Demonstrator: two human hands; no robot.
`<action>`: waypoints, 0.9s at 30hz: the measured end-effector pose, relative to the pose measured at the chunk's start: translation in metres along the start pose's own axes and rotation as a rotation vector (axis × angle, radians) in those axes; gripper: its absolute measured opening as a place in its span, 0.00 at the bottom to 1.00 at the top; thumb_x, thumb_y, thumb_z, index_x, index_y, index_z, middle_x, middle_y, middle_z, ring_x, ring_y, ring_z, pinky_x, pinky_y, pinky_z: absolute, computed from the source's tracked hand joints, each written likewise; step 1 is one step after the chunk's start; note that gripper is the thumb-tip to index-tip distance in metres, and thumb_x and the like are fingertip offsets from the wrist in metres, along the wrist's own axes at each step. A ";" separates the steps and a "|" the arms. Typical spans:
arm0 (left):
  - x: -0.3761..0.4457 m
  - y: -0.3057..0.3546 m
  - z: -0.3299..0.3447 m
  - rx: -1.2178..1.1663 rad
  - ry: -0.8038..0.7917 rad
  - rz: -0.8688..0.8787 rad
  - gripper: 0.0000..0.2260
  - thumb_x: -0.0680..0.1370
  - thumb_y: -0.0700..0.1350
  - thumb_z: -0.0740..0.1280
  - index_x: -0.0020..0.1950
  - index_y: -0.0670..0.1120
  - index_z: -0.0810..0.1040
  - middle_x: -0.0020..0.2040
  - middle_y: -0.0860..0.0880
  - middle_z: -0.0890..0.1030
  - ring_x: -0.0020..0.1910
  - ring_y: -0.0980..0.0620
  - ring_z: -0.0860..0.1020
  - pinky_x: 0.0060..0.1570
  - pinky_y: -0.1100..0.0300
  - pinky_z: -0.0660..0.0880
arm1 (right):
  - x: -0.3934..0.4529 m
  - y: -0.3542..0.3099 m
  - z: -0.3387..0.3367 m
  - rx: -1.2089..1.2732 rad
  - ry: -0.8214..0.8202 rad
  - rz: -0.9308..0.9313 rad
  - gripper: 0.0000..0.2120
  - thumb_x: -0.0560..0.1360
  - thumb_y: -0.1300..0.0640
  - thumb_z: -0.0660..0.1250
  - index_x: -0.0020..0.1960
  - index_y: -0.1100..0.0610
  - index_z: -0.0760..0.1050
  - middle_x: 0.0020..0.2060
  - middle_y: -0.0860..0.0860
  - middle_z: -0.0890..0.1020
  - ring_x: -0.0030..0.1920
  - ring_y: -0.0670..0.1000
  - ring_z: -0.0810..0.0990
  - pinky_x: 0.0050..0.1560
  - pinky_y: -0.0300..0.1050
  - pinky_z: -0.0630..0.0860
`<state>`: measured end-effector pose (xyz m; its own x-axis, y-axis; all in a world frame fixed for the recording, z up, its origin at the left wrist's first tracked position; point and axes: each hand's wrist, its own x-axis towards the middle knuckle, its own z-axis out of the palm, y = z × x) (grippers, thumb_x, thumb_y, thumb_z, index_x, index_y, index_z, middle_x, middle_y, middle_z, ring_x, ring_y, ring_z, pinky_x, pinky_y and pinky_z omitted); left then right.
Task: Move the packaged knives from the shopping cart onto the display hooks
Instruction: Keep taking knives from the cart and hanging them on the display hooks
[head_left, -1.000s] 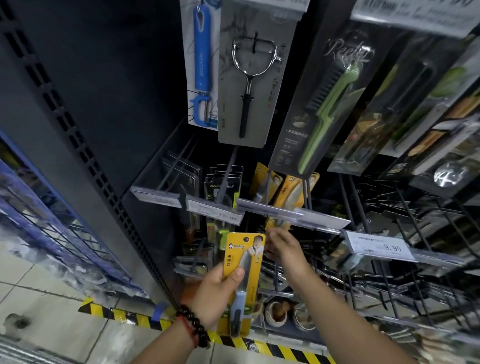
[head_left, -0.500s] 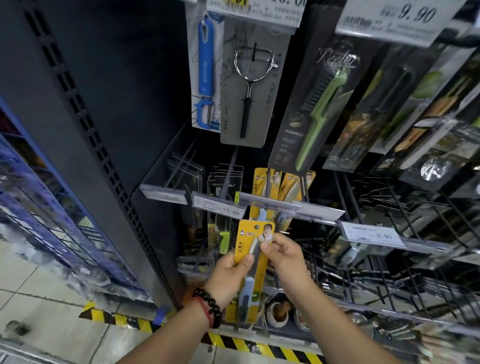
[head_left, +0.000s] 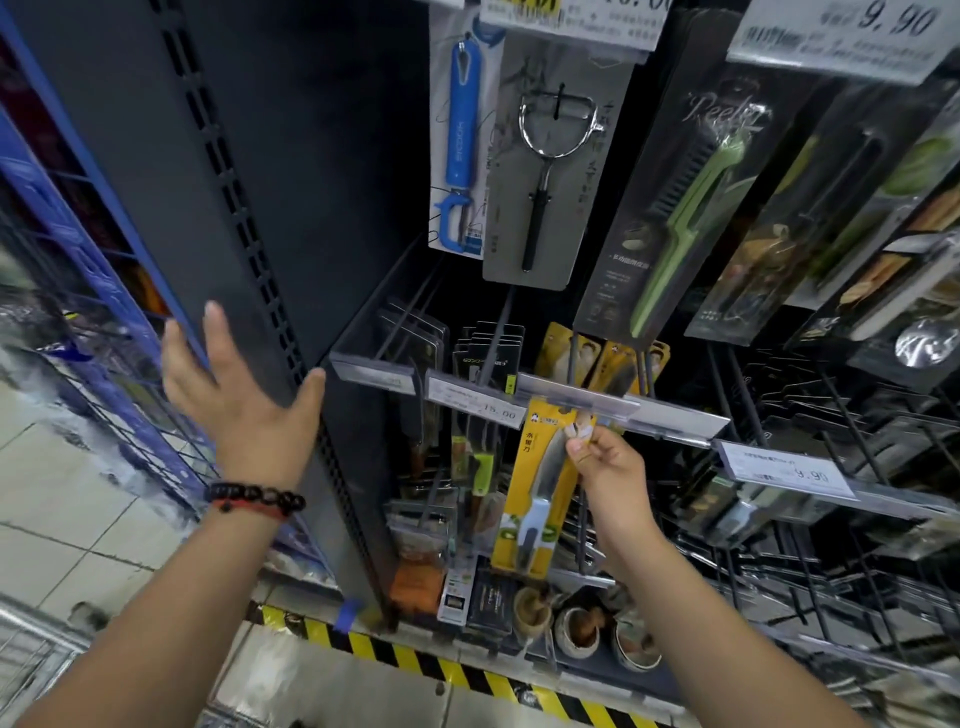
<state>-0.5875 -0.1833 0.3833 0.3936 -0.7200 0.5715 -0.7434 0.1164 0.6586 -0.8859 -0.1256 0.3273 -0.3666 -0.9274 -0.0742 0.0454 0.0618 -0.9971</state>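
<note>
Here, the right hand (head_left: 605, 462) pinches a yellow packaged knife (head_left: 540, 483) near its top, just under the price rail (head_left: 576, 402); the left hand (head_left: 244, 384) hangs spread and empty beside the dark shelf upright (head_left: 228, 208).

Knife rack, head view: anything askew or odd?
Only the yellow knife pack: it tilts under the price strip, pinched by the right hand, not visibly seated on a hook. Left hand is off it.

Blue peeler (head_left: 460, 145) hangs beside steel peeler (head_left: 550, 156), above price tags (head_left: 475, 402).
</note>
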 end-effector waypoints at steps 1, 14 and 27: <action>0.010 -0.007 0.002 0.064 -0.038 0.024 0.44 0.70 0.49 0.76 0.78 0.46 0.53 0.77 0.36 0.50 0.75 0.34 0.49 0.73 0.44 0.47 | 0.001 0.000 0.001 -0.004 0.007 0.000 0.08 0.80 0.61 0.63 0.49 0.54 0.80 0.44 0.49 0.83 0.47 0.48 0.79 0.56 0.46 0.74; 0.026 -0.033 0.015 0.107 -0.094 0.110 0.50 0.68 0.53 0.77 0.78 0.53 0.45 0.78 0.37 0.44 0.76 0.36 0.45 0.73 0.44 0.44 | 0.006 -0.003 0.005 -0.018 0.034 -0.023 0.10 0.79 0.65 0.63 0.44 0.54 0.78 0.42 0.49 0.82 0.46 0.48 0.79 0.51 0.40 0.73; 0.024 -0.030 0.013 0.083 -0.098 0.108 0.49 0.68 0.49 0.78 0.79 0.51 0.47 0.78 0.37 0.45 0.76 0.34 0.47 0.73 0.43 0.45 | 0.004 -0.006 0.013 -0.022 0.051 -0.001 0.07 0.80 0.64 0.62 0.53 0.62 0.79 0.46 0.52 0.82 0.48 0.49 0.79 0.54 0.40 0.73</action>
<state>-0.5628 -0.2134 0.3712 0.2572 -0.7702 0.5836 -0.8222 0.1429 0.5509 -0.8761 -0.1345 0.3330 -0.4137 -0.9074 -0.0735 0.0251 0.0693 -0.9973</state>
